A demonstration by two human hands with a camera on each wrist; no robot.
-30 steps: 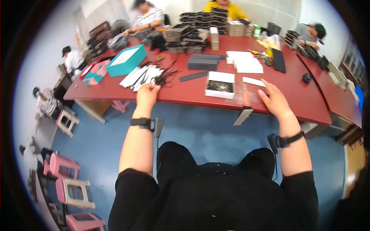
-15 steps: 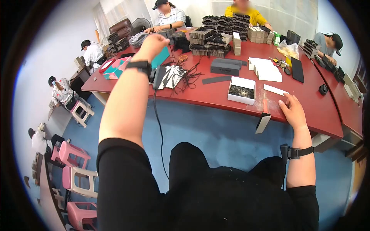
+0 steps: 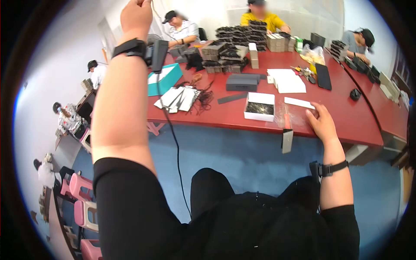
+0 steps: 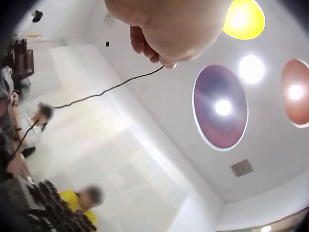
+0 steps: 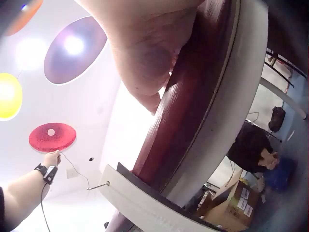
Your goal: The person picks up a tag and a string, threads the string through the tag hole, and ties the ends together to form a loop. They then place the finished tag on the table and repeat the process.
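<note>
A long red table (image 3: 346, 117) carries boxes and card stacks. The left hand (image 3: 135, 16) is raised high, fingers pinching a thin black cord (image 4: 104, 90). The right hand (image 3: 321, 123) lies flat, fingers relaxed, on a clear plastic sleeve (image 3: 291, 116) at the table's edge.

Your left hand (image 3: 136, 16) pinches a thin, matt black cord (image 4: 106, 89), and your right hand (image 3: 321, 123) rests on clear, glossy plastic film (image 3: 291, 116) lying on the worktop (image 3: 346, 121), whose red surface looks smooth and lacquered. Beside it sits a matt white cardboard box (image 3: 259, 106), and a stiff card strip (image 3: 287, 140), pale-faced and dark-edged, hangs over the edge.
</note>
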